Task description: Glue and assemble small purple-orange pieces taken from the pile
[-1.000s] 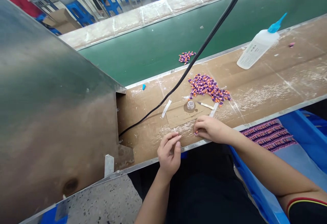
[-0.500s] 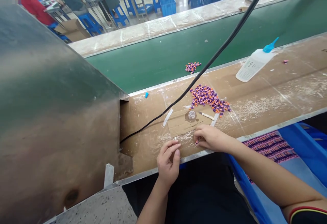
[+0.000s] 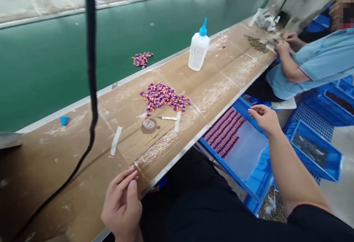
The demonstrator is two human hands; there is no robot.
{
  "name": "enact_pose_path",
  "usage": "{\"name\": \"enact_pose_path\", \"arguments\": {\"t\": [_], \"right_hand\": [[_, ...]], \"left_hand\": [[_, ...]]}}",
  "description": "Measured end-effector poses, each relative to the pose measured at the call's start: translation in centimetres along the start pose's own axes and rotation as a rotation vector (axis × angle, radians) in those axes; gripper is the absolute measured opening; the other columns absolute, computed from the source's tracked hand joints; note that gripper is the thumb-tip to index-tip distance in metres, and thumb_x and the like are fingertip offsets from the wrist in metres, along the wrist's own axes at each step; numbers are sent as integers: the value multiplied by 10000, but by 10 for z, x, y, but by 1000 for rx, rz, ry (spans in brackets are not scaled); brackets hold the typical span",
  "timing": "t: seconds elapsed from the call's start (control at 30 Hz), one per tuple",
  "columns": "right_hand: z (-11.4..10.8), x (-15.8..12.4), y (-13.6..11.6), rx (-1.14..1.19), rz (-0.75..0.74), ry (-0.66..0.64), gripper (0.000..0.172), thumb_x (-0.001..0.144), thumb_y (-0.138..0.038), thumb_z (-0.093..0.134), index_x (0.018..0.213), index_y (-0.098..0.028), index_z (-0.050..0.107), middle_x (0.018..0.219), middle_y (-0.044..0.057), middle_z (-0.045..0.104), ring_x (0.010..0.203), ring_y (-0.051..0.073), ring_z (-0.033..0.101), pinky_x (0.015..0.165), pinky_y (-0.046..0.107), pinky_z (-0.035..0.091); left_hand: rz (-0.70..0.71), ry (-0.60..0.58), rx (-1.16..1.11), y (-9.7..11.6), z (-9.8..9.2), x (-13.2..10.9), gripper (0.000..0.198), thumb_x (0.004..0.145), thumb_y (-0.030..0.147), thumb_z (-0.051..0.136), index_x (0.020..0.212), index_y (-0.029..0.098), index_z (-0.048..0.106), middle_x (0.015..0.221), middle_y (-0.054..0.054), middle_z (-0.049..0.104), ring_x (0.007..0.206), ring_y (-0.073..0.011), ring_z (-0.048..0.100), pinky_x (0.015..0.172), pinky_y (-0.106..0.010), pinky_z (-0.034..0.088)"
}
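Observation:
My right hand (image 3: 265, 118) is raised beside the bench, over the far right side of a blue tray (image 3: 229, 172). Thumb and index finger are pinched together; a tiny dark bit shows at their tips, too small to name. Rows of small purple-and-orange pieces (image 3: 225, 131) lie on the tray's pale sheet. My left hand (image 3: 121, 201) is at the bench's front edge, thumb against curled fingers, and whatever is between them is hidden. Ahead lies a heap of loose purple-and-orange pieces (image 3: 163, 96). Near it are a small clear round dish (image 3: 149, 124) and a pale-handled craft knife (image 3: 167, 118).
A white squeeze bottle (image 3: 198, 52) with a blue nozzle stands on the bench. A blue cap (image 3: 64, 121) lies left, beside a hanging black cable (image 3: 91, 87). More pieces (image 3: 142, 60) rest on the green belt (image 3: 116, 35). A co-worker (image 3: 323, 61) sits at right, near blue crates (image 3: 318, 150).
The view has swung to the right. My right hand has left the bench edge and moved right to the tray. My left hand stays near the bench edge, its fingers drawn closer together.

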State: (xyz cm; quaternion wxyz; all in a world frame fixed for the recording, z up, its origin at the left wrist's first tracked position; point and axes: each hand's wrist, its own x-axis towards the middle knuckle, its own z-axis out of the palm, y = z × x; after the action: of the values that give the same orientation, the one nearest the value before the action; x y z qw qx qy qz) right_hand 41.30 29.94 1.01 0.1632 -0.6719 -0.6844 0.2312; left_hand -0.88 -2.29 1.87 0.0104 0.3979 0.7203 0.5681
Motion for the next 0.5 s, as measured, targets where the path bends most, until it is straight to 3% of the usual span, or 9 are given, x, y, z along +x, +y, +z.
{"name": "enact_pose_path", "arguments": {"t": [0.07,0.17,0.3,0.5], "right_hand": [[-1,2,48,-108,98,-46,402,953,-580,612,930,-204,753,815,93,796,743,255,763,750,392,629],[22,-11,88,-206,156,-177,290,900,-469,666,756,-228,738,645,57,739,642,245,728,670,356,588],[54,-25,108,-322,161,-303,161,861,-337,698,748,-241,761,663,42,745,682,240,734,674,324,565],[72,-21,115,-434,35,-344,144,894,-329,697,829,-236,786,675,28,744,663,204,707,695,293,562]], "left_hand": [[8,-5,-19,5,4,4,112,942,121,713,937,162,817,1016,-70,762,859,-147,718,792,-283,601],[7,-9,-6,9,8,6,102,938,127,722,952,153,820,1024,-78,765,871,-151,719,791,-292,603],[-19,3,12,9,10,4,88,941,147,729,940,148,817,1024,-83,767,857,-158,720,773,-306,612],[-44,10,39,10,11,3,86,944,169,732,934,149,815,1029,-86,765,880,-164,723,784,-311,611]]}}
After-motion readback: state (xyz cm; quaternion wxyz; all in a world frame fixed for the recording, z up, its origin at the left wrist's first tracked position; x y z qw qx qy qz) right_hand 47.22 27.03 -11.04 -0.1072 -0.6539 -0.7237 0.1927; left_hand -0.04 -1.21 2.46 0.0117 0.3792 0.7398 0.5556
